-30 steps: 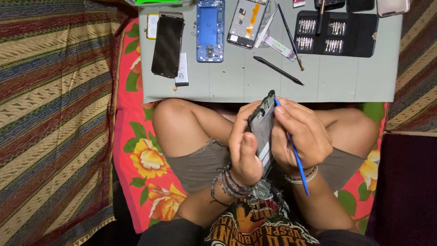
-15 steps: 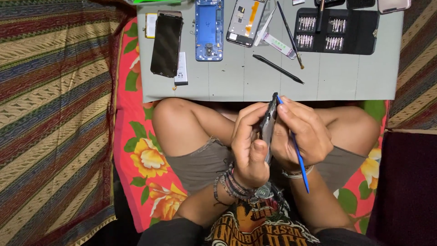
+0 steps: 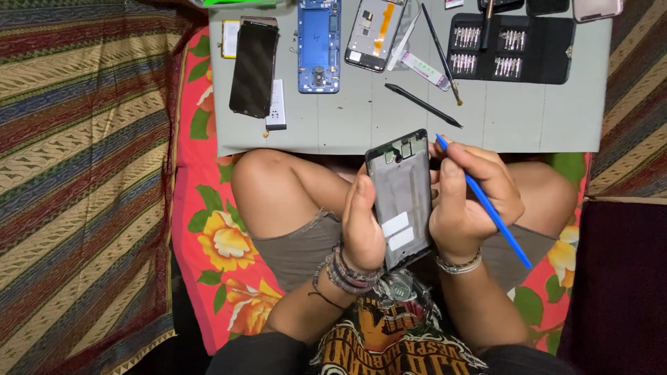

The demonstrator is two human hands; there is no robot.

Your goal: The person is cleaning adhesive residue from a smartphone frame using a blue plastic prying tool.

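Over our crossed legs, at about six o'clock from the grey counter [image 3: 389, 125], we hold a stripped phone frame [image 3: 403, 198] upright between both hands, its inner face turned toward us. Our left hand [image 3: 361, 222] is closed around the frame's left edge, thumb along the side. Our right hand [image 3: 469, 201] braces the right edge while also pinching a blue pry tool [image 3: 490, 212], whose tip sits at about one o'clock from the frame's top corner, just beside it.

We judge the step in hand to be inspecting or prying at the frame's upper end. The next move would call for a steady left grip while the tool tip goes to the frame's top right edge, with light pressure so nothing thin bends.

On the counter, at twelve o'clock from our hands, lie a blue phone back [image 3: 319, 45], a second opened phone body [image 3: 375, 35], a dark screen panel [image 3: 253, 66] at about ten o'clock, a black stylus-like tool [image 3: 424, 105], and a bit case [image 3: 511, 48] at about one o'clock.
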